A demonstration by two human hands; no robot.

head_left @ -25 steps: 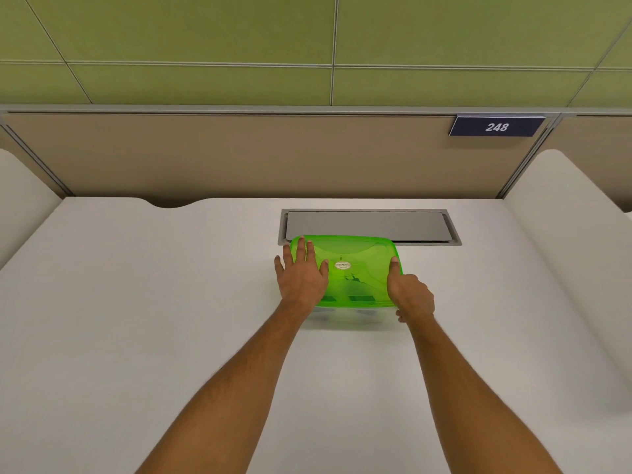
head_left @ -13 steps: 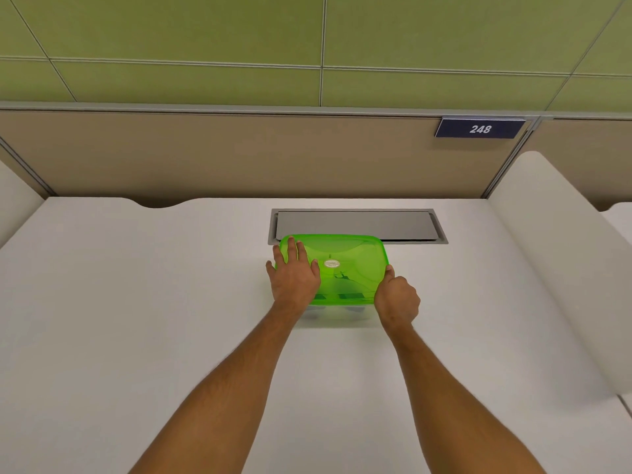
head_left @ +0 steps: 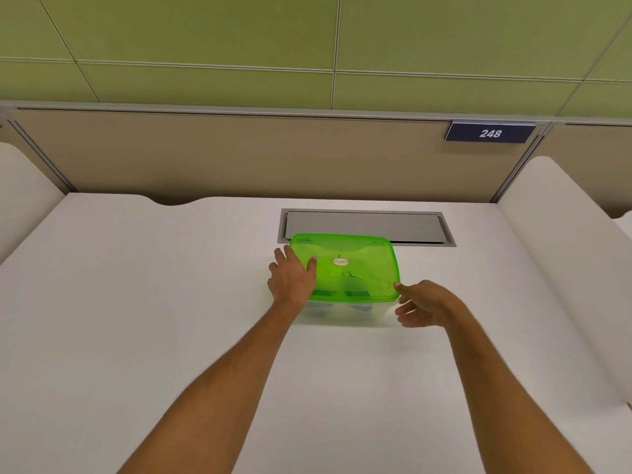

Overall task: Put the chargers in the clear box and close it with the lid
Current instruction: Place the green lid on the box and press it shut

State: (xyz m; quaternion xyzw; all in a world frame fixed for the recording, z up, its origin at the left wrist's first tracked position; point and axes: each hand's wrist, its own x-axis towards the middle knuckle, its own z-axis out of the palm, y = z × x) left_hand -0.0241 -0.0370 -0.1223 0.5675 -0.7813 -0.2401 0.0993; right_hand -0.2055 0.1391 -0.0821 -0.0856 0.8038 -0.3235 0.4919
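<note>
A translucent green lid (head_left: pixel 355 265) with a small round sticker lies on top of the clear box (head_left: pixel 345 311), which stands on the white desk. Dark shapes of the chargers (head_left: pixel 355 295) show faintly through the lid and the box's front wall. My left hand (head_left: pixel 292 280) rests flat on the lid's left edge, its fingers spread over the corner. My right hand (head_left: pixel 425 304) hovers at the box's front right corner, fingers apart, with only the thumb tip near the lid's rim.
A grey cable hatch (head_left: pixel 366 225) is set into the white desk (head_left: pixel 136 319) just behind the box. White side panels (head_left: pixel 561 251) rise at both sides, and a beige partition with a "248" plate (head_left: pixel 489 132) stands at the back.
My right hand has come off the lid's front right corner, opened and drawn back to the right. My left hand has slid a little to the left on the lid.
</note>
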